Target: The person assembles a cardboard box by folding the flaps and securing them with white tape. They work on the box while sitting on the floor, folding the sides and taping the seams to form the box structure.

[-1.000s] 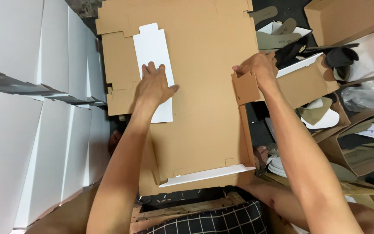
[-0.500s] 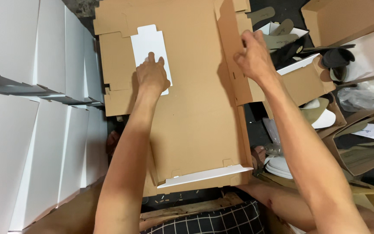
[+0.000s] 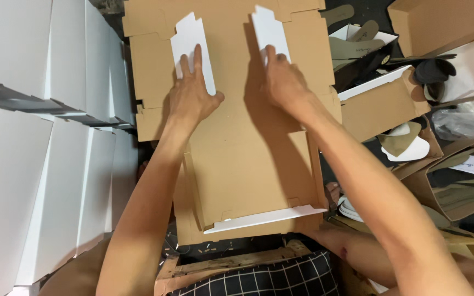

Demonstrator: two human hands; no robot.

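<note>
A flat brown cardboard box blank (image 3: 237, 164) lies in front of me, with its near edge flap showing a white face. My left hand (image 3: 192, 94) presses flat on a white-faced side flap (image 3: 190, 38) folded inward on the left. My right hand (image 3: 282, 82) presses flat on the matching white-faced flap (image 3: 269, 27) folded inward on the right. Both hands have fingers spread and grip nothing. My forearms reach up from the lower part of the view.
Stacks of assembled white boxes (image 3: 39, 137) fill the left side. To the right stand open cardboard boxes (image 3: 379, 107) with shoe insoles (image 3: 407, 143) and dark items. A checked cloth (image 3: 259, 277) and a wooden edge lie at the bottom.
My right hand has folded the right side flap over onto the blank, so its white face now shows. Both hands slid farther up the blank and now press flat.
</note>
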